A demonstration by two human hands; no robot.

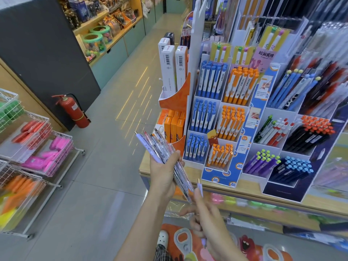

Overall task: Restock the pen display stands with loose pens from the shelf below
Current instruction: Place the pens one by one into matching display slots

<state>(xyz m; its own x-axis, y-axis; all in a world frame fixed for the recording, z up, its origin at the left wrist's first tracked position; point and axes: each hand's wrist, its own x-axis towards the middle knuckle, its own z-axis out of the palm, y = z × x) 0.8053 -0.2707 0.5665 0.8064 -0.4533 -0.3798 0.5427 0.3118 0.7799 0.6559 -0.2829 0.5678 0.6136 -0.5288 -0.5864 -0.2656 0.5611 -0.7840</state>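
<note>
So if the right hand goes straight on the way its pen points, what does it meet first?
Probably the bundle of pens held in the left hand; the right hand holds a single pen just below it. Depth is unclear.

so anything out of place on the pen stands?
One thing: a red-and-yellow card packet is wedged between the blue pens and orange pens in the bottom tier, tilted, unlike anything else there. The other compartments look orderly.

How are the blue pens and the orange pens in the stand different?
The blue pens have blue clips and tips, while the orange pens have orange ones. The blue pens fill the stand's left column; the orange pens fill the column to their right. In the bottom tier, the orange pens sit lower and further forward than the blue pens. Both kinds have white barrels, stand clip end up, and fill three tiers.
</note>
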